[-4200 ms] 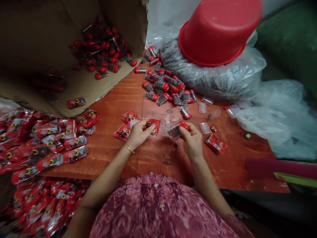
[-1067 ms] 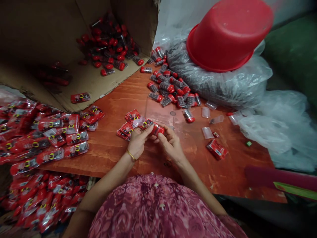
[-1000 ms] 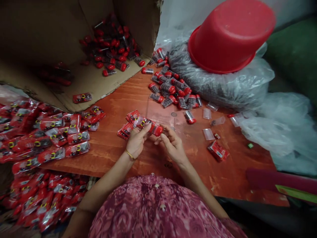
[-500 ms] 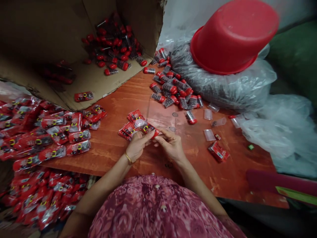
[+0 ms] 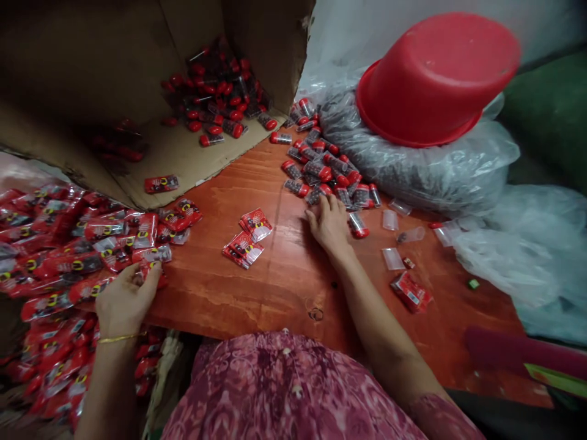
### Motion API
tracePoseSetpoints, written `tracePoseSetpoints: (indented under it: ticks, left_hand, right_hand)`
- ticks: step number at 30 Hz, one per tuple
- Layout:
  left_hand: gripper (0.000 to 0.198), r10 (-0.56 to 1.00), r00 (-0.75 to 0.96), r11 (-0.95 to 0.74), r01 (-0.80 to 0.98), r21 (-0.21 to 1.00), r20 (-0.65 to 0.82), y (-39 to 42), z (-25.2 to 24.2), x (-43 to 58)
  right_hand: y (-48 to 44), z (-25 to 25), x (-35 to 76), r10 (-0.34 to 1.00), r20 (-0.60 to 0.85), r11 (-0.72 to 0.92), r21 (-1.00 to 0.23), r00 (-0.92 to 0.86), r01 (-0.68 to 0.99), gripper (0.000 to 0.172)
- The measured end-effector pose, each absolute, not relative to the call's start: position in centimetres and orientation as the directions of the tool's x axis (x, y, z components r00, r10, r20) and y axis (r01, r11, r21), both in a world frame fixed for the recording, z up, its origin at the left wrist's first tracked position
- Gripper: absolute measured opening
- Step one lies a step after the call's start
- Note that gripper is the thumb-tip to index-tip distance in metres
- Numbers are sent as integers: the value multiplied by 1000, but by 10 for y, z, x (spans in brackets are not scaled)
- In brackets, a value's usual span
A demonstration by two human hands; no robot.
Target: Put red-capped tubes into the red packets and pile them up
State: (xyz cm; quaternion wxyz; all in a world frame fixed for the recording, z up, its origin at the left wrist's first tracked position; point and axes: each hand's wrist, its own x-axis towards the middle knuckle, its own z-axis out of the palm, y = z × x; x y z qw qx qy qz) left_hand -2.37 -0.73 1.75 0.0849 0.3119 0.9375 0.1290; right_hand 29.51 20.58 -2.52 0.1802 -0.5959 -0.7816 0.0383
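Note:
My left hand [image 5: 126, 296] is at the near right end of the heap of filled red packets [image 5: 73, 266], its thumb and fingers closed around a filled red packet [image 5: 158, 275]. A gold bangle circles that wrist. My right hand [image 5: 329, 225] reaches forward with fingers apart, its fingertips at the near edge of a pile of clear tubes with red caps and dark contents [image 5: 321, 171]. One more capped tube [image 5: 358, 225] lies just right of that hand. Between my hands, flat red printed sleeves [image 5: 243, 249] lie in two small stacks.
A cardboard box [image 5: 192, 165] on its side holds more capped tubes. At the back right, a red tub [image 5: 440, 79] sits upside down on a bulging plastic bag [image 5: 413, 177]. Loose clear tubes [image 5: 393, 258] and a red packet bundle [image 5: 411, 292] lie on the right of the table.
My hands have parted from the middle. My left hand has carried the filled packet left to the heap; my right hand has let go and moved forward to the capped tubes.

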Motion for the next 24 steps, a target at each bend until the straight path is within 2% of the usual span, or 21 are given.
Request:
tracePoseSetpoints:
  ticks: [2, 4, 6, 8, 9, 11, 14, 16, 20, 24]
  left_hand:
    - [45, 553, -832, 831, 548, 97, -35, -6, 24, -25]
    - [53, 540, -842, 841, 540, 38, -5, -3, 31, -23]
    - [58, 563, -816, 816, 574, 65, 129, 1, 36, -21]
    - [64, 586, -740, 751, 649, 123, 329, 7, 36, -16]
    - [63, 602, -688, 695, 701, 159, 405, 12, 34, -12]
    - [51, 685, -571, 517, 819, 251, 452, 29, 27, 3]
    - [38, 878, -343, 207, 902, 380, 335, 69, 10, 38]
    - [39, 950, -197, 97, 923, 372, 243, 97, 0, 61]
    - [37, 998, -53, 38, 948, 317, 40, 129, -10, 86]
    - [32, 999, -34, 23, 963, 269, 37, 125, -12, 88]
  right_hand:
    - [216, -28, 292, 949, 219, 268, -193, -225, 944, 53]
    - [218, -32, 289, 945, 195, 292, -150, -262, 944, 52]
    - [210, -37, 287, 939, 177, 322, -147, -295, 935, 50]
    - [196, -41, 287, 932, 164, 347, -161, -322, 924, 48]
    - [188, -43, 287, 928, 164, 359, -169, -333, 918, 48]
    - [173, -46, 287, 920, 180, 378, -184, -347, 907, 49]
    - [159, -50, 287, 914, 228, 383, -220, -335, 897, 53]
    - [157, -52, 287, 909, 257, 391, -242, -329, 888, 53]
    - [159, -57, 289, 899, 298, 404, -275, -322, 873, 50]
    - [160, -57, 289, 901, 300, 399, -292, -312, 869, 49]
